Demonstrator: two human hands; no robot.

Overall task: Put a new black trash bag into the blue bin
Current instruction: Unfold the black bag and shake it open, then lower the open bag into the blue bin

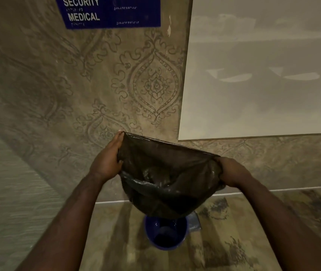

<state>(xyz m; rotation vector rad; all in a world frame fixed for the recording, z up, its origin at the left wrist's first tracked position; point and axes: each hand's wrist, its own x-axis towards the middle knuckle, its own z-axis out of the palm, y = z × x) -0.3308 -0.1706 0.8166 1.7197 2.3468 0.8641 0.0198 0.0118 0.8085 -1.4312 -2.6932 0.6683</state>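
Both hands, left hand (108, 163) and right hand (232, 173), each kept a closed grip on the black trash bag (165, 182), mouth spread, above the blue bin (165, 234). Insertion remained outstanding.

Both hands (107, 163) (232, 173) stretch the black trash bag (165, 173) open above the blue bin (165, 234).

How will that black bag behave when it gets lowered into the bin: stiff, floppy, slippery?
Likely floppy: the black bag sags between the left hand and right hand. Probably light, held by edge pinches alone. Its glossy film may slip, so it could crumple over the blue bin.
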